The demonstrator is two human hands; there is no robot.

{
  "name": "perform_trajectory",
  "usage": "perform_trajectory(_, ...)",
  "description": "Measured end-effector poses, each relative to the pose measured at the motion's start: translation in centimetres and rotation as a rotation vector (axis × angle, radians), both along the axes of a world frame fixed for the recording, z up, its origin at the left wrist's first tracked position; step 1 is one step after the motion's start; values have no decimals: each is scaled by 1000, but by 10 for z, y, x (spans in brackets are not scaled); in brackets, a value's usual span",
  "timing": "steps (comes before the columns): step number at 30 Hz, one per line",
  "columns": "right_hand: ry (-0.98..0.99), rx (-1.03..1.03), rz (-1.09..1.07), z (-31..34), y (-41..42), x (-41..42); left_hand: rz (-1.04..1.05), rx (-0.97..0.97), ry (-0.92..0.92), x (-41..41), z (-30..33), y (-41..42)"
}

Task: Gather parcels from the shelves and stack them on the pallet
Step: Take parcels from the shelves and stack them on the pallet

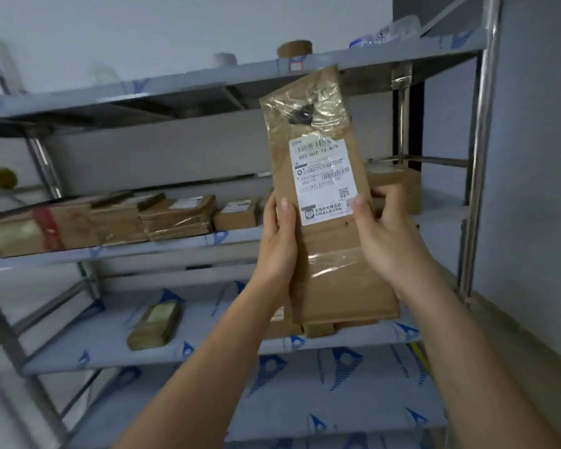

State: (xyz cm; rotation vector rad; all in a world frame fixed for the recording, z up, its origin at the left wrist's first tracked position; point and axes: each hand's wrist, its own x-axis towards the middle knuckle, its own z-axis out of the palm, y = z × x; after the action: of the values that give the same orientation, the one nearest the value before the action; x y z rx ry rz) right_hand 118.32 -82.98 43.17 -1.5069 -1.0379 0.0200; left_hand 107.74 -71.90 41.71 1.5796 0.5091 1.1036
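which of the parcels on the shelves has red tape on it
The long parcel at the far left of the middle shelf; a red band wraps it, the others show only brown or clear tape.

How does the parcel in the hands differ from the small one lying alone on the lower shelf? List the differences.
The held parcel stands upright in the air, gripped by the left hand and the right hand; the lone parcel lies flat on the lower shelf, untouched. The held parcel looks longer and lighter brown; the lone parcel is shorter and darker, olive-toned. Both are tape-wrapped and carry a label.
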Motion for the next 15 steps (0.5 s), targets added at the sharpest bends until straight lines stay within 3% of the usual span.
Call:
perform_trajectory(5, 39, -100, 294, -31, 64, -113, 327, -33, 7, -141, -28, 33)
perform_trajectory(15, 209, -291, 972, -101, 163, -353, 910, -276, -26, -408, -97, 41)
